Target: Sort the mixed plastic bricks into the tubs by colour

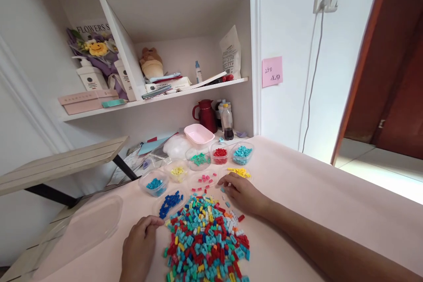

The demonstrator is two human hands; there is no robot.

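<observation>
Your left hand [139, 246] rested curled on the pale pink desk [313, 194], fingertips pinched at the heap of small multicoloured plastic bricks [206, 240], which stretched away from you. Your right hand [241, 194], grip loosely closed, touched its far edge; clear sorting cups [220, 153] stood beyond.

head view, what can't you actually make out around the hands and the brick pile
- Right hand: its fingertips curl down among loose bricks, so whether they pinch one is hidden.
- Left hand: fingers folded at the edge of the brick pile; any brick inside is too small to tell.
- The pile's near part is cut off by the bottom edge.
- Pink note: handwriting too small to read fully.
</observation>
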